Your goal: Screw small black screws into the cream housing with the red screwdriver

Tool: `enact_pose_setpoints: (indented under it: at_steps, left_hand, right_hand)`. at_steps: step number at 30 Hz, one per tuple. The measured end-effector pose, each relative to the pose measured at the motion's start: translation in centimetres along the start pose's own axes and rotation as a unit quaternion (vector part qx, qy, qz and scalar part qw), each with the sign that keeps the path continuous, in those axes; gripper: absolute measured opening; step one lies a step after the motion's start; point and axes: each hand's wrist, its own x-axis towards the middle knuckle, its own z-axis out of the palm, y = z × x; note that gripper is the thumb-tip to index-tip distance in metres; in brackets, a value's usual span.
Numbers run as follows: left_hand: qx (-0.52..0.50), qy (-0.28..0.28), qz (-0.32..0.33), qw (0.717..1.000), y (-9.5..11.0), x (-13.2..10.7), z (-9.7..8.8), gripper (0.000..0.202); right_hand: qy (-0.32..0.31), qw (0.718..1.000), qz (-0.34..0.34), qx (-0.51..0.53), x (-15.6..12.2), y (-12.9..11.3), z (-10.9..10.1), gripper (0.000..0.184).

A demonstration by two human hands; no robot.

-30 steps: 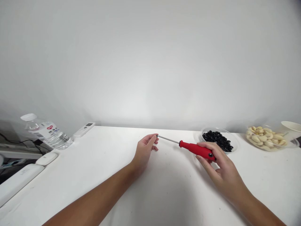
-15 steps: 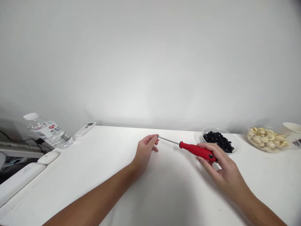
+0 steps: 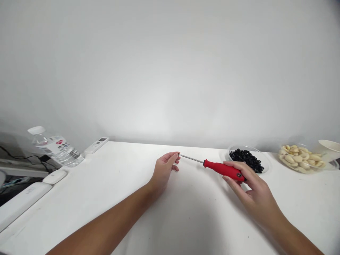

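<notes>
A screwdriver (image 3: 223, 169) with a red handle and a thin metal shaft is in my right hand (image 3: 255, 189), thumb and fingers closed around the handle's rear half. Its shaft slants up to the left, and the tip meets the pinched thumb and forefinger of my left hand (image 3: 165, 169). Something small and dark sits between those fingertips at the tip, too small to name. Both hands are above the white table (image 3: 148, 226). Just behind the handle stands a clear bowl (image 3: 267, 163) of small black oval pieces (image 3: 245, 159).
At the right, a clear bowl (image 3: 282, 163) holds pale, flat nut-like pieces (image 3: 302, 159), beside a cream cup (image 3: 329, 150). On the left are a tilted water bottle (image 3: 57, 147), a white remote control (image 3: 97, 145) and a long white box-like object (image 3: 25, 202). A grey wall (image 3: 170, 71) rises behind.
The screwdriver and my right hand have shifted very slightly to the right. My left hand keeps its pinch in nearly the same place.
</notes>
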Motion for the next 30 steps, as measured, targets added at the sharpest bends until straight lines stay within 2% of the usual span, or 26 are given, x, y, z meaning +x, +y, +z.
enact_pose_setpoints:
  at_steps: [20, 30]
  left_hand:
    - [-0.029, -0.023, -0.001, 0.999, 0.57, -0.19, 0.09, 0.033]
    - [-0.006, -0.022, -0.001, 1.0, -0.03, 0.06, -0.16, 0.033]
  right_hand:
    - [-0.003, 1.0, 0.006, 0.003, -0.05, -0.27, -0.11, 0.032]
    - [0.004, 1.0, 0.018, -0.001, -0.06, -0.4, -0.13, 0.033]
